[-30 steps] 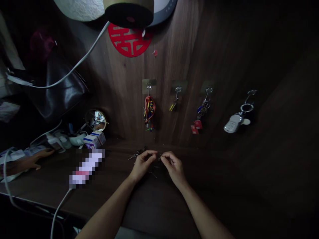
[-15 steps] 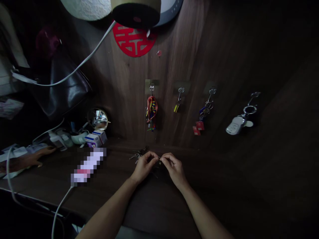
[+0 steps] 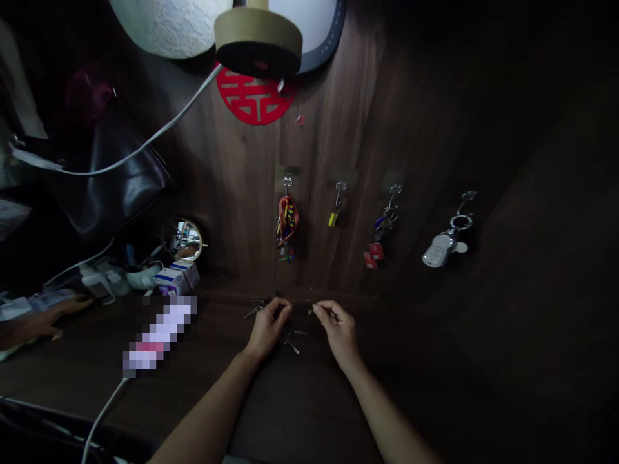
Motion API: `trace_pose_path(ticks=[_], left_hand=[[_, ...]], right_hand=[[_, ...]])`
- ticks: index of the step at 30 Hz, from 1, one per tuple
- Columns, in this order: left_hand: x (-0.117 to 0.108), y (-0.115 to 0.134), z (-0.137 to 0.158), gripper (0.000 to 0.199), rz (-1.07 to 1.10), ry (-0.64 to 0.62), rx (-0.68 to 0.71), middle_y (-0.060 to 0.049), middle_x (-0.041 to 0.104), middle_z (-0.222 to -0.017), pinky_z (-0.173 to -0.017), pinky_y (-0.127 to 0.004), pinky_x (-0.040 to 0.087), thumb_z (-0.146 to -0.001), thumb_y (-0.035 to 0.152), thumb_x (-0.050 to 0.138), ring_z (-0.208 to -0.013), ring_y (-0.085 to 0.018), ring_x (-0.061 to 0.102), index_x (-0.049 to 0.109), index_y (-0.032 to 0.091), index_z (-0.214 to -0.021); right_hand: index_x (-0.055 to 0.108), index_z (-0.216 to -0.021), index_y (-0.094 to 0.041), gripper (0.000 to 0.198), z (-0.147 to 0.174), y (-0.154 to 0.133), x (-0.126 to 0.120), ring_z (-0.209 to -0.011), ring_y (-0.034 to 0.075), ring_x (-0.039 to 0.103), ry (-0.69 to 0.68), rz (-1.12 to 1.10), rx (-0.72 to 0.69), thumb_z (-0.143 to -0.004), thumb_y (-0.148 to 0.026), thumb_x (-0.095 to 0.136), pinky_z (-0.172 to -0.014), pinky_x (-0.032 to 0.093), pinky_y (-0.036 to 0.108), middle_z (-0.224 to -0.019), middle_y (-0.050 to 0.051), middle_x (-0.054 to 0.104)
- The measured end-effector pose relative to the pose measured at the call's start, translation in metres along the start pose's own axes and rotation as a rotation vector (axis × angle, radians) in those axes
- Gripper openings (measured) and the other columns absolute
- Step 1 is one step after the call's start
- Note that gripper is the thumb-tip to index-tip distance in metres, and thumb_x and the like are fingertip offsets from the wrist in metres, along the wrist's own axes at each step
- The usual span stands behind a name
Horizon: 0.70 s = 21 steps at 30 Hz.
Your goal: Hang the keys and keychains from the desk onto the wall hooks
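Observation:
My left hand (image 3: 271, 325) is closed in a pinch over the dark desk; what lies between thumb and fingertips is too small to make out. Some metal keys (image 3: 254, 311) show just left of it, and more keys (image 3: 293, 344) are below its fingertips, partly lost in the gloom. A hand's width to the right, my right hand (image 3: 337, 327) pinches a small metal piece (image 3: 310, 310) between thumb and forefinger. Its exact kind does not show. The two hands are apart.
On the wooden wall hang a colourful braided bundle (image 3: 287, 222), a yellow-tagged key (image 3: 333, 216), a key bunch with red tags (image 3: 373, 252) and a white remote fob (image 3: 439, 250). Left are a blurred-out phone (image 3: 162, 335), small boxes (image 3: 176, 278) and a round mirror (image 3: 182, 238). A lamp (image 3: 258, 38) juts out above.
My hands have drawn apart from where their fingertips met, the left going leftward. Keys below the left hand are now more visible. The view has shifted slightly.

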<state>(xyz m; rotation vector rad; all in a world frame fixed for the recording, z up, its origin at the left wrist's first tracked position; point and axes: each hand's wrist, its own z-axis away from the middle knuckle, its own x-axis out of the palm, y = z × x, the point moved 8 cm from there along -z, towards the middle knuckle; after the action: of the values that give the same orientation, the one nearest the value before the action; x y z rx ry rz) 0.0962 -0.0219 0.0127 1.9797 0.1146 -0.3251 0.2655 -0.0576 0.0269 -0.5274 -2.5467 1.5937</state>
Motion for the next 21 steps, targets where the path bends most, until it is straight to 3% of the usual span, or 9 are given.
trace_pose_path(ticks=[6,10,16,21], left_hand=[[-0.002,-0.003,-0.002,0.027,-0.088,0.008,-0.01,0.003,0.056,-0.063,-0.058,-0.021,0.038,-0.082,0.042,0.047,-0.061,-0.013,0.051,0.059,0.019,-0.08],[0.003,-0.004,-0.002,0.026,-0.103,-0.034,-0.011,0.002,0.057,-0.064,-0.06,-0.022,0.038,-0.082,0.042,0.047,-0.062,-0.014,0.053,0.059,0.019,-0.079],[0.005,-0.001,-0.002,0.025,-0.085,-0.053,-0.007,0.001,0.058,-0.064,-0.061,-0.022,0.039,-0.082,0.041,0.048,-0.063,-0.014,0.054,0.059,0.019,-0.076],[0.003,-0.002,-0.002,0.025,-0.068,-0.024,-0.012,0.001,0.059,-0.062,-0.061,-0.022,0.04,-0.081,0.041,0.049,-0.062,-0.015,0.054,0.06,0.019,-0.075]], right_hand=[[0.063,-0.072,-0.019,0.027,-0.031,-0.016,-0.031,-0.058,0.014,0.053,0.14,-0.036,0.038,-0.07,-0.045,0.063,-0.052,0.042,0.024,-0.061,0.0,0.059],[0.064,-0.073,-0.018,0.026,-0.069,-0.048,-0.046,-0.058,0.014,0.054,0.203,-0.043,-0.033,-0.069,-0.044,0.064,-0.049,0.04,0.023,-0.06,0.0,0.06],[0.062,-0.072,-0.018,0.024,-0.127,-0.105,-0.05,-0.059,0.012,0.055,0.268,-0.101,-0.155,-0.067,-0.041,0.063,-0.049,0.039,0.021,-0.065,0.0,0.062],[0.061,-0.071,-0.017,0.022,-0.158,-0.116,-0.046,-0.056,0.01,0.054,0.284,-0.152,-0.138,-0.064,-0.038,0.064,-0.046,0.036,0.019,-0.064,-0.001,0.061]])
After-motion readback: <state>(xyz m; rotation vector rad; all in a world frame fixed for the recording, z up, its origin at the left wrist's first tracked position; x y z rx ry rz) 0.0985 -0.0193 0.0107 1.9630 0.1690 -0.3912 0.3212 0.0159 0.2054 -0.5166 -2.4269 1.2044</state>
